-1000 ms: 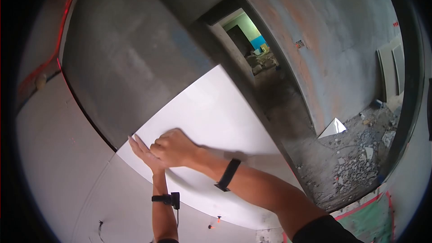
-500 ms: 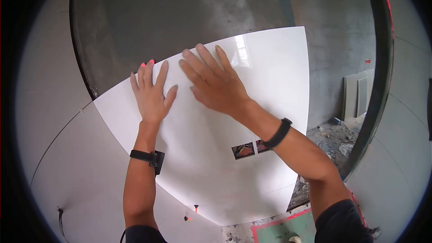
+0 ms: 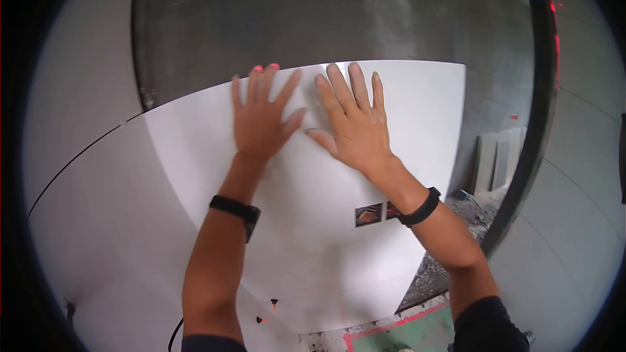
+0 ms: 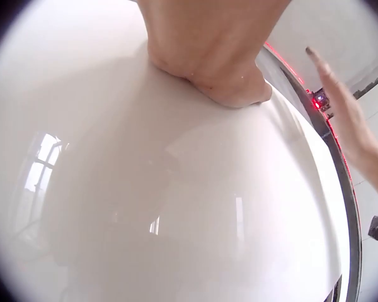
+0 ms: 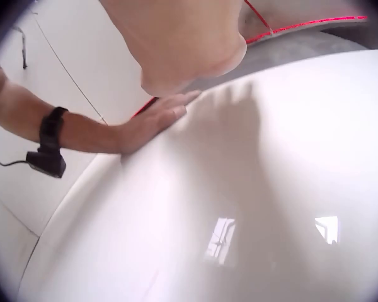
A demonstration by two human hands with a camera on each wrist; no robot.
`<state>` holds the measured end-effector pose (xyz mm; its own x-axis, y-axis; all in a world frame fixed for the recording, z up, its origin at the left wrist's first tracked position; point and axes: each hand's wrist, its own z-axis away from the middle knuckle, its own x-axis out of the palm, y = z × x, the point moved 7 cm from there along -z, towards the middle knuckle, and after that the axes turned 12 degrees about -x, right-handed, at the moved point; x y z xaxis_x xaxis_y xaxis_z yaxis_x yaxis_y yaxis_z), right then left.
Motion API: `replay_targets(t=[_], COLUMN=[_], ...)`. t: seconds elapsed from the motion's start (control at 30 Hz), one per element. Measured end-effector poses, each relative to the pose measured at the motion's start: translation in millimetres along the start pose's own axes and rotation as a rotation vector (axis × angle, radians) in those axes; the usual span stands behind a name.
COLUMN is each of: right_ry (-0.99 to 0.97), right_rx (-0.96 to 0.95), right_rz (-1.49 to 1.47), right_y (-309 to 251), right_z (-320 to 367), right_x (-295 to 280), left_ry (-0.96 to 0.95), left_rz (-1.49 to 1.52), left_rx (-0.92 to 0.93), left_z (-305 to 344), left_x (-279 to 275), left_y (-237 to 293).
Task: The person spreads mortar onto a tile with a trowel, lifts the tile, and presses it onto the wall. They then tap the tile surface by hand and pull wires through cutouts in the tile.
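Note:
A large glossy white wall tile (image 3: 313, 248) stands against the grey wall, its top edge crossing the head view. My left hand (image 3: 257, 120) lies spread near that edge, laser-red light on two fingertips (image 3: 266, 68). In the right wrist view the same left hand (image 5: 154, 123) rests flat on the tile face. To its right, my right hand (image 3: 357, 124) has its fingers straight and apart, tips near the top edge. The right wrist view shows the right hand (image 5: 183, 47) over the tile, its shadow falling on the glossy face. Neither hand grips anything.
Dark grey wall (image 3: 293, 19) rises above the tile. A rectangular cutout (image 3: 369, 215) sits in the tile by my right wrist. Two small black-and-orange tile spacers (image 3: 274, 304) stick out at a lower joint. Panels (image 3: 499, 160) lean at the right, near rubble (image 3: 430, 280).
My right hand went from a fist against the left hand to open fingers on the tile, and the hands moved apart. Both then shifted right along the top edge. The head view turned.

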<state>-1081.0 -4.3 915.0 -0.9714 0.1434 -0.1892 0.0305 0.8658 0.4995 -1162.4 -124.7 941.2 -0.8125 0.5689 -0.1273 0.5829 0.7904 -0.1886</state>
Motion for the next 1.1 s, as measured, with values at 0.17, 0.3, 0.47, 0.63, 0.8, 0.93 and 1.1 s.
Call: replay_targets(t=[0.17, 0.3, 0.47, 0.63, 0.8, 0.93, 1.1], right_ry=[0.037, 0.057, 0.065, 0.052, 0.127, 0.135, 0.066], right_rx=[0.157, 0.141, 0.322, 0.321, 0.183, 0.16, 0.2], right_rz=[0.009, -0.041, 0.093, 0.044, -0.014, -0.037, -0.026], right_y=[39.4, 50.0, 97.7, 101.5, 95.3, 108.8, 112.6], right_z=[15.4, 26.0, 67.1, 69.3, 62.6, 64.1, 65.8], right_x=[28.9, -6.3, 10.4, 8.2, -28.4, -2.9, 6.0], left_ry=[-0.023, -0.061, -0.031, 0.002, -0.017, -0.03, -0.041], left_rz=[-0.039, -0.12, -0.165, -0.166, -0.187, -0.205, -0.158], left_rx=[0.003, -0.028, -0.019, -0.022, -0.043, -0.058, -0.03], left_z=[-1.5, -2.5, -1.2, -3.3, -8.4, -8.6, -8.2], left_x=[4.9, 4.8, 8.2, 14.6, 22.2, 25.9, 23.6], left_y=[2.4, 5.8, 5.7, 37.5, 60.1, 58.4, 56.3])
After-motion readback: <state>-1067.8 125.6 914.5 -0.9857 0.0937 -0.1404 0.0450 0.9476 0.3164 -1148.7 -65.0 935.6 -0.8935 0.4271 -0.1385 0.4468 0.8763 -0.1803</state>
